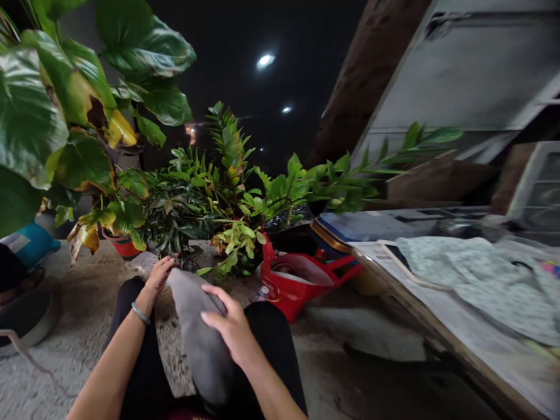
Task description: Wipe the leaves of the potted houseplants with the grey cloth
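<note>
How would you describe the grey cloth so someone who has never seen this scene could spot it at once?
Below the spread of green plants, find the person's black trousers. Slanting down toward the lap, under the right hand, is the long, soft grey cloth. Its plain, dull grey sets it apart from the black trousers and the bright red bag to its right.

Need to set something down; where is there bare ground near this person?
Best seems the floor between the tub and the person's left leg, though a cord trails there. A narrow strip shows between the legs. Crowded: plants past the left hand, red bag further right, and the table bearing cloth.
</note>
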A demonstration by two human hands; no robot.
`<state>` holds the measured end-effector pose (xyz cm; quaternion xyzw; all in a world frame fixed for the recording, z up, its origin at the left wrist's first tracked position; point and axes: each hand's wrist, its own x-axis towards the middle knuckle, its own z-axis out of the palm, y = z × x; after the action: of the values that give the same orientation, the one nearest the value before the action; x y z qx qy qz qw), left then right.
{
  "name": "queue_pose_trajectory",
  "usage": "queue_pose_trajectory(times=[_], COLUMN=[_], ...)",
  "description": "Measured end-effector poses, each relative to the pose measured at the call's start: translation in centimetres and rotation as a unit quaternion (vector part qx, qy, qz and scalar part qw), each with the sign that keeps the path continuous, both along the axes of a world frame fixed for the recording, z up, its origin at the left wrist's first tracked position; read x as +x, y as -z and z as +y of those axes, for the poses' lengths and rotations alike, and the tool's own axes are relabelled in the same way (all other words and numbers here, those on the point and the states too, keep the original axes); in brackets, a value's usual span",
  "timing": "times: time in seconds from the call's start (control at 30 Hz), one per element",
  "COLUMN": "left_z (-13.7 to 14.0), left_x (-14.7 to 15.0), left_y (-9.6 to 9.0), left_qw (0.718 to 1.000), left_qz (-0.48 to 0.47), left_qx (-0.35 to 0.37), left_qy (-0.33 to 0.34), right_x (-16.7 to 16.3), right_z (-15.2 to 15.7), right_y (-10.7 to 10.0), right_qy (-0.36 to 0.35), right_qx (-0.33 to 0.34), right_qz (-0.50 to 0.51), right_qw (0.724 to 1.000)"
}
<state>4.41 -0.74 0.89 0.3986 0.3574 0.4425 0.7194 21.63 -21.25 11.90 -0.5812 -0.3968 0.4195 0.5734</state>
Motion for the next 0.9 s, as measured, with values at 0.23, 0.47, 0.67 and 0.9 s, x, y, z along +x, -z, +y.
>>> queue_pose_trajectory(times=[0.23, 0.47, 0.67, 0.9], left_z=[-2.7, -4.9, -3.7, -3.2], left_x=[1.8, 3.7, 3.2, 3.7], left_y=[-0.8, -0.7, 0.3, 0.4], left_qw=[0.997, 0.998, 0.998, 0.997], left_qz=[0.007, -0.031, -0.065, -0.081], left_qx=[0.015, 0.02, -0.003, 0.008], left_qy=[0.079, 0.041, 0.008, -0.007], right_x=[14.3, 9.3, 5.7, 15.4], right_z=[-3.0, 4.8, -3.9, 2.9], right_y=[-2.9, -0.6, 3.1, -1.1], right_qy=[0.328, 0.217, 0.107, 0.368], right_qx=[0.064, 0.019, -0.036, 0.056], right_qz=[0.182, 0.249, 0.147, 0.222], right_qw=[0.925, 0.944, 0.983, 0.901])
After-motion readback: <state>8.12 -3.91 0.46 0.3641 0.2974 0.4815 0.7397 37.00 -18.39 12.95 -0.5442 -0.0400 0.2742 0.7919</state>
